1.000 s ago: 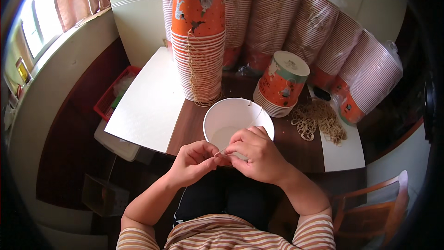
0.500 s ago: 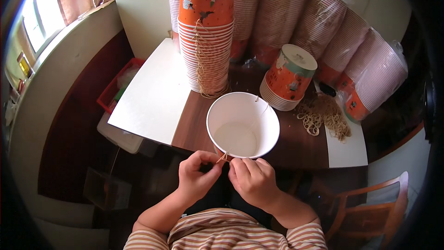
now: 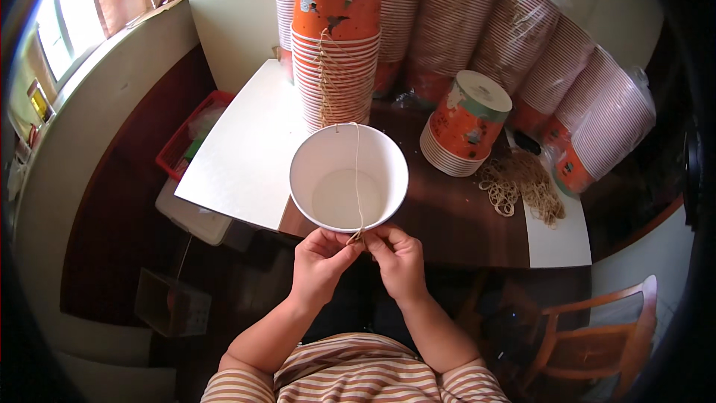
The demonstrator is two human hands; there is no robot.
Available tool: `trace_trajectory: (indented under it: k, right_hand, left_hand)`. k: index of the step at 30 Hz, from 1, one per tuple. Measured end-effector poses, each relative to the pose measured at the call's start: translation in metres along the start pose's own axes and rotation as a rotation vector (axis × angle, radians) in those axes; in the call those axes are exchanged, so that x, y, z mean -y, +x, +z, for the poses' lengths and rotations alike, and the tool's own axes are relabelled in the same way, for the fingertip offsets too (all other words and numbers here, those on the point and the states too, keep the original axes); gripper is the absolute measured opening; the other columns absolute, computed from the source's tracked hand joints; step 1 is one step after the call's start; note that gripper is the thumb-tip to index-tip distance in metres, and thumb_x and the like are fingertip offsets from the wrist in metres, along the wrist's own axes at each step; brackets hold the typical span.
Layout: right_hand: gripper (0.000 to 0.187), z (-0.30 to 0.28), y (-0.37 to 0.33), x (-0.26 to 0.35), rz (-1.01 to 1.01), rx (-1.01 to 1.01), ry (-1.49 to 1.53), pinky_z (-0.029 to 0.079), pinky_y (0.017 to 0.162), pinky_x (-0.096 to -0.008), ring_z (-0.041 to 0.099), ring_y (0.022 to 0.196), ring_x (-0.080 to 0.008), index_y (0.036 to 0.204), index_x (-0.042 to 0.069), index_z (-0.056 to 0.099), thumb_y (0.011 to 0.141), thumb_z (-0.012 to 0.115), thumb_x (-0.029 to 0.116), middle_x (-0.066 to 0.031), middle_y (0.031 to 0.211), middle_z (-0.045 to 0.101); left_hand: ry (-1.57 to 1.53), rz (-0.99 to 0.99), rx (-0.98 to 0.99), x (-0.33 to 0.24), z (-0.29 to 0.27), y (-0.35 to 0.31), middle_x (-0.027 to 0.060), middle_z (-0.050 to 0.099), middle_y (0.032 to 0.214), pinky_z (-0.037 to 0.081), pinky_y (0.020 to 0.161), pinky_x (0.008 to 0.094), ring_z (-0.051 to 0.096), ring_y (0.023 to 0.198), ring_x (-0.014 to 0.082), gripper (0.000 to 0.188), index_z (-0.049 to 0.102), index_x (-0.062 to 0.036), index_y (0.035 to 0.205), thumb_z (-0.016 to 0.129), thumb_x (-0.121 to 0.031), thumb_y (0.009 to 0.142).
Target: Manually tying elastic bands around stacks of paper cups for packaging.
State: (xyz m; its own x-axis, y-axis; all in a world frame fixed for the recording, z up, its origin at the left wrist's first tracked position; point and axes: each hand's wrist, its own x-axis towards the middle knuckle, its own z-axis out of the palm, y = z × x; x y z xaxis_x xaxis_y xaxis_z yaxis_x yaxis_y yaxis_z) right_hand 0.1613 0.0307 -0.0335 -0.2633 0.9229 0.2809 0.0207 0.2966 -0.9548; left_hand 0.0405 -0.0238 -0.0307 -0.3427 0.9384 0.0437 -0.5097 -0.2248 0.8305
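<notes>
A paper bucket (image 3: pixel 309 166), white inside, stands with its mouth up at the table's near edge. A thin tan cord (image 3: pixel 358 172) runs across its opening from the far rim to the near rim. At the near rim my left hand (image 3: pixel 322 257) pinches the cord's knotted end from the left. My right hand (image 3: pixel 395 257) pinches the same end from the right, the fingertips of both hands nearly meeting. Some fingers are hidden under the rim.
Behind the bucket rises a tall stack of orange buckets (image 3: pixel 339 7) with cords hanging down its side. A shorter upturned stack (image 3: pixel 473 123) and a pile of tan cords (image 3: pixel 526 183) lie to the right. Plastic-wrapped stacks (image 3: pixel 455 22) line the back. A wooden chair (image 3: pixel 597 336) stands lower right.
The bucket has shifted left and slightly away from me. Its cord, slack along the inside before, now stretches across the mouth. My right hand has turned and moved a little left.
</notes>
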Motion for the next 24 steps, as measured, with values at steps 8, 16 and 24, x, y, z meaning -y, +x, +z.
trace_trajectory:
  k: [8,16,24]
  right_hand:
    - [0.013,0.001,0.005,0.006,0.236,0.206,0.43,0.047,0.077,-0.0221,0.06,0.084,-0.0082,0.096,0.0,0.069,0.089,0.062,0.009,-0.0016,0.089,0.067]
    - [0.016,0.0,0.008,-0.001,0.522,0.181,0.744,0.038,0.061,-0.0194,0.049,0.067,-0.0041,0.097,0.007,0.07,0.084,0.064,0.016,0.0017,0.085,0.067]
    - [0.015,-0.003,0.006,-0.002,0.588,0.136,0.818,0.044,0.062,-0.0219,0.055,0.065,-0.0075,0.097,0.002,0.068,0.087,0.06,0.009,-0.0035,0.085,0.068]
  left_hand:
    - [0.057,0.026,0.003,0.002,-0.01,0.003,0.0035,0.066,0.086,0.051,0.074,0.0227,0.062,0.078,0.0088,0.01,0.06,-0.0003,0.088,0.067,0.002,0.082]
    - [0.119,0.085,0.06,0.0,-0.011,0.002,0.0059,0.067,0.087,0.052,0.071,0.0229,0.063,0.082,0.0096,0.009,0.062,0.0027,0.092,0.066,0.001,0.084]
    - [0.886,0.729,0.017,0.003,-0.009,0.008,0.0105,0.067,0.081,0.051,0.063,0.0238,0.064,0.07,0.0153,0.019,0.063,0.0011,0.09,0.069,0.009,0.073]
